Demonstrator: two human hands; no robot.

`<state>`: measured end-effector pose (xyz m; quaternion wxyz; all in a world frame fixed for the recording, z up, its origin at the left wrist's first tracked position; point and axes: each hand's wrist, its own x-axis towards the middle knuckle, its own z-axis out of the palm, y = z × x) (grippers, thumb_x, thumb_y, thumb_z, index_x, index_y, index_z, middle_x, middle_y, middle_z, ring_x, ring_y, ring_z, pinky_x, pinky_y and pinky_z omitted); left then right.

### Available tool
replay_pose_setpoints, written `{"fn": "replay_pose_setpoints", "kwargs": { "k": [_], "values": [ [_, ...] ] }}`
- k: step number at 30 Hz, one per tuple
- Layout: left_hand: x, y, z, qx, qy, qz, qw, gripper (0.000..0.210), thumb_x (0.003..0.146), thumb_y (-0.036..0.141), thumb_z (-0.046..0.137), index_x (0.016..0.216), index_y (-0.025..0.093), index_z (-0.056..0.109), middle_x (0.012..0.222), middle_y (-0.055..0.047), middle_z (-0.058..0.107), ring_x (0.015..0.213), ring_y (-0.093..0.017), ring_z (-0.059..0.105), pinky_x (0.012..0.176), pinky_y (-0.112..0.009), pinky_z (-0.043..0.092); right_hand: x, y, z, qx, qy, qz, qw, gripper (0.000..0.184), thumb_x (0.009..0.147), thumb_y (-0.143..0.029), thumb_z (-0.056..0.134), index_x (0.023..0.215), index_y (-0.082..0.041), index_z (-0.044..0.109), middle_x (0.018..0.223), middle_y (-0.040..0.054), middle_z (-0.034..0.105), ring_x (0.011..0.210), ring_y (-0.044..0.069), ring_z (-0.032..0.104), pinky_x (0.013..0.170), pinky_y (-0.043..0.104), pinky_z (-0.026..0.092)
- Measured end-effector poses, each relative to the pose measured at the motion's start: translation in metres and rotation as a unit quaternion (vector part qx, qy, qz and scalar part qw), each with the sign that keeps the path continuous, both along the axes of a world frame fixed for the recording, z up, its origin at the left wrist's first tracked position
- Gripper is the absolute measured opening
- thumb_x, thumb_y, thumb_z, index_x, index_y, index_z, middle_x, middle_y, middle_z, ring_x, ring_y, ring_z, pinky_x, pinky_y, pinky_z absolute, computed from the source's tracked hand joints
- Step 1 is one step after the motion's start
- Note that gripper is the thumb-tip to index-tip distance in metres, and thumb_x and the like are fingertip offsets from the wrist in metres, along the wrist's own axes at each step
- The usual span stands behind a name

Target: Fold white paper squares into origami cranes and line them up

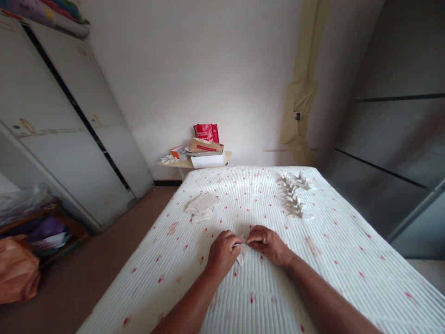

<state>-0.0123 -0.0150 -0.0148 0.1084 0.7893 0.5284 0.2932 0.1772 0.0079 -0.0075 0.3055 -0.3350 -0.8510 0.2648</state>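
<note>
Pinched fingertips on both sides here: the left hand (222, 250) has thumb and fingers closed up on one edge of a small paper piece (242, 257), and the right hand (267, 243) is bunched at the other side, seemingly nipping it too, though its fingertips hide exactly how much it has hold of. That piece sits between the two hands, just above the near-middle of the bedcover (181, 278), with a pale pointed bit hanging down below the fingers.

Progress-wise, it looks like a batch job partway through. Over at the far right there's a cluster of folded paper shapes (293, 198), which I'd count as done — too small to tally properly. At the far left lies a loose, overlapping stack of flat paper slips (203, 205), presumably what's left. The one in hand looks somewhere in the middle, no finished form showing yet.

Materials: the slips look thin, off-white and covered in rows of print. The finished ones are spiky and angular, greyish, all sharp points. Under everything, the cover is white and ribbed lengthwise, with scattered red dots — soft-looking, so probably not great for hard creases.
</note>
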Motion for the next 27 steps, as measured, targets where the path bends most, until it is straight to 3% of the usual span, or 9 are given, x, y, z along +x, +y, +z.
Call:
{"fn": "replay_pose_setpoints", "kwargs": {
  "k": [12, 27],
  "values": [
    [0.0, -0.001, 0.002, -0.005, 0.054, -0.021, 0.998, 0.015, 0.081, 0.019, 0.052, 0.082, 0.021, 0.067, 0.079, -0.001, 0.06, 0.081, -0.015, 0.053, 0.071, -0.023, 0.039, -0.001, 0.013, -0.007, -0.044, 0.032, 0.014, 0.998, 0.021, 0.086, -0.028, 0.051, 0.083, -0.021, 0.071, 0.079, 0.0017, 0.064, 0.076, 0.014, 0.058, 0.075, 0.025, 0.042],
    [0.003, 0.001, 0.006, 0.004, 0.083, -0.018, 0.996, 0.022, 0.084, 0.025, 0.046, 0.072, 0.019, 0.063, 0.075, -0.002, 0.059, 0.078, -0.015, 0.053, 0.069, -0.024, 0.036, 0.0, 0.014, -0.008, -0.077, 0.008, 0.005, 0.997, 0.016, 0.082, -0.027, 0.055, 0.083, -0.023, 0.071, 0.076, 0.0004, 0.058, 0.072, 0.012, 0.055, 0.068, 0.022, 0.041]
  ]
}}
